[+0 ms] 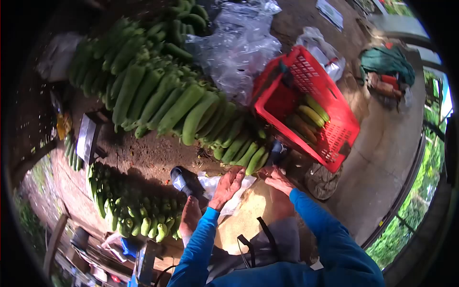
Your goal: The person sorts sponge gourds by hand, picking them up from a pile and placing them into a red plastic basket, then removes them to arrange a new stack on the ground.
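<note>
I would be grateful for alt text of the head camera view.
A person's left hand and right hand are at the near end of a long row of green vegetables on the ground. A red crate with some yellowish ones is on the right; clear plastic lies beyond, and a second pile at left.

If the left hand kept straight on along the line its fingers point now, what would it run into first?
The left hand would most likely meet the near ends of the long green vegetables just beyond its fingertips; whether it already touches them is unclear from this view.
</note>
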### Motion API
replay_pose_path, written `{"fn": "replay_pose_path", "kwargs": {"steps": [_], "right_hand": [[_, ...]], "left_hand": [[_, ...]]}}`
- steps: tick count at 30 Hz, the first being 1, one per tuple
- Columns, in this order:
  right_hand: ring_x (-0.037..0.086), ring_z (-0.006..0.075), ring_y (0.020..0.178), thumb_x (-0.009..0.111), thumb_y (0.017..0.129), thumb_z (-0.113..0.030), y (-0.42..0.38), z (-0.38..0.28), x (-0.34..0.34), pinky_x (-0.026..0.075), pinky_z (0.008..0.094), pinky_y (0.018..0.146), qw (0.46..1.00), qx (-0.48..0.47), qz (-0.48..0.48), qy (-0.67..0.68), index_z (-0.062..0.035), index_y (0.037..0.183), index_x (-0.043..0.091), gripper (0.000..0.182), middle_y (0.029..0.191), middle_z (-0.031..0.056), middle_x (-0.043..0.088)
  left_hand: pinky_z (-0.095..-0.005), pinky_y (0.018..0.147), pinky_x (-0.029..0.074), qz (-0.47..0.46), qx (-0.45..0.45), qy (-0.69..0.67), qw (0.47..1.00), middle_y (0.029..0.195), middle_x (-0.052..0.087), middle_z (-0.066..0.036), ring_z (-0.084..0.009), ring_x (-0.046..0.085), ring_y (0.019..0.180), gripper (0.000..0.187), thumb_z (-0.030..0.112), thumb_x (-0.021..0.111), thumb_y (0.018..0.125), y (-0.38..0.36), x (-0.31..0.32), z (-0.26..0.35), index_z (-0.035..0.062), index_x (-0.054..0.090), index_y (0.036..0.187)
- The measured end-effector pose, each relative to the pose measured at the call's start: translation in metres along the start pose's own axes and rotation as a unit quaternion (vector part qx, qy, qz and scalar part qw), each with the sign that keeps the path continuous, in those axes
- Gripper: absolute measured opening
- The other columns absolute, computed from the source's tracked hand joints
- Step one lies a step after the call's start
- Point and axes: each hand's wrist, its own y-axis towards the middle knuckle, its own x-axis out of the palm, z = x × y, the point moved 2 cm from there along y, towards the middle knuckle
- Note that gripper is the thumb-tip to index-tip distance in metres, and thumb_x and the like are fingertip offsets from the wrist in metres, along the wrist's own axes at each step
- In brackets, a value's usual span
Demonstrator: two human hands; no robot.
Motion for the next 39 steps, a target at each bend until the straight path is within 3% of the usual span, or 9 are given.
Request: {"fn": "replay_pose_path", "kwargs": {"steps": [3, 8, 9, 13, 15, 19, 24, 31, 39], "right_hand": [[0.064, 0.0244, 0.086, 0.067, 0.086, -0.012, -0.023, 0.031, -0.026, 0.05, 0.0336, 0.079, 0.946, -0.028, 0.151, 0.286, -0.0041, 0.114, 0.061, 0.03, 0.092, 0.0133, 0.066], [0.054, 0.0058, 0.074, 0.062, 0.095, -0.014, -0.041, 0.052, -0.122, 0.048, 0.0273, 0.066, 0.925, 0.1, 0.265, 0.253, -0.0006, 0.1, 0.061, 0.014, 0.085, 0.0016, 0.06], [0.052, 0.0045, 0.072, 0.061, 0.096, -0.013, -0.041, 0.064, -0.133, 0.046, 0.0252, 0.064, 0.874, -0.009, 0.356, 0.329, -0.0014, 0.098, 0.061, 0.012, 0.081, 0.0005, 0.059], [0.064, 0.0101, 0.07, 0.063, 0.097, -0.017, -0.035, 0.128, -0.192, 0.052, 0.0278, 0.066, 0.866, 0.037, 0.451, 0.213, -0.0004, 0.101, 0.065, 0.018, 0.075, 0.0079, 0.066], [0.071, 0.0207, 0.077, 0.066, 0.093, -0.017, -0.029, 0.172, -0.21, 0.056, 0.0324, 0.072, 0.867, 0.088, 0.437, 0.224, 0.0003, 0.099, 0.066, 0.018, 0.084, 0.0126, 0.069], [0.064, 0.0316, 0.109, 0.07, 0.086, -0.035, -0.006, 0.299, -0.203, 0.052, 0.045, 0.092, 0.912, 0.202, 0.336, 0.12, -0.0007, 0.115, 0.061, 0.046, 0.112, 0.0199, 0.065], [0.04, 0.0487, 0.134, 0.075, 0.073, -0.057, 0.022, 0.34, -0.208, 0.039, 0.061, 0.107, 0.938, 0.321, 0.108, -0.077, -0.0111, 0.146, 0.036, 0.095, 0.153, 0.0163, 0.03], [0.04, 0.0441, 0.135, 0.062, 0.066, -0.086, 0.039, 0.346, -0.203, 0.042, 0.0611, 0.104, 0.917, 0.359, 0.08, -0.154, -0.013, 0.15, 0.033, 0.115, 0.147, 0.0197, 0.035], [0.037, 0.0449, 0.137, 0.07, 0.063, -0.082, 0.041, 0.357, -0.212, 0.037, 0.0592, 0.109, 0.931, 0.348, 0.076, -0.083, -0.0123, 0.146, 0.038, 0.114, 0.144, 0.0195, 0.037]], "left_hand": [[-0.0373, 0.076, 0.052, 0.003, 0.087, 0.092, 0.992, 0.091, 0.068, -0.016, -0.026, 0.068, 0.083, 0.029, 0.023, 0.055, 0.099, 0.053, 0.045, 0.051, 0.0016, 0.063, 0.115], [-0.0429, 0.079, 0.051, -0.01, 0.286, 0.283, 0.916, 0.096, 0.065, -0.017, -0.0349, 0.063, 0.088, 0.018, 0.018, 0.06, 0.093, 0.151, 0.122, 0.108, 0.004, 0.065, 0.104], [-0.0451, 0.081, 0.05, -0.021, 0.333, 0.333, 0.882, 0.097, 0.064, -0.016, -0.0367, 0.061, 0.091, 0.017, 0.017, 0.061, 0.091, 0.169, 0.136, 0.113, 0.0049, 0.065, 0.102], [-0.0483, 0.082, 0.048, -0.064, 0.311, 0.423, 0.849, 0.1, 0.063, -0.013, -0.0351, 0.06, 0.096, 0.025, 0.031, 0.063, 0.086, 0.237, 0.175, 0.087, 0.0083, 0.064, 0.098], [-0.0499, 0.075, 0.052, -0.027, 0.16, 0.554, 0.816, 0.094, 0.067, -0.013, -0.0347, 0.065, 0.091, 0.024, 0.032, 0.063, 0.086, 0.249, 0.19, 0.072, 0.0083, 0.062, 0.089], [-0.0509, 0.071, 0.054, 0.048, 0.114, 0.567, 0.814, 0.086, 0.068, -0.012, -0.0346, 0.068, 0.083, 0.024, 0.032, 0.063, 0.085, 0.248, 0.2, 0.075, 0.0083, 0.061, 0.082], [-0.0515, 0.071, 0.052, 0.02, 0.076, 0.586, 0.807, 0.089, 0.069, -0.015, -0.0386, 0.067, 0.083, 0.025, 0.034, 0.061, 0.087, 0.252, 0.202, 0.077, 0.0092, 0.064, 0.087], [-0.0512, 0.071, 0.052, 0.021, 0.064, 0.605, 0.793, 0.089, 0.068, -0.014, -0.0386, 0.066, 0.082, 0.025, 0.034, 0.062, 0.087, 0.254, 0.205, 0.075, 0.009, 0.065, 0.088], [-0.0484, 0.069, 0.051, 0.011, 0.052, 0.624, 0.78, 0.086, 0.067, -0.013, -0.0364, 0.066, 0.08, 0.024, 0.033, 0.062, 0.088, 0.255, 0.203, 0.075, 0.0086, 0.065, 0.088]]}}
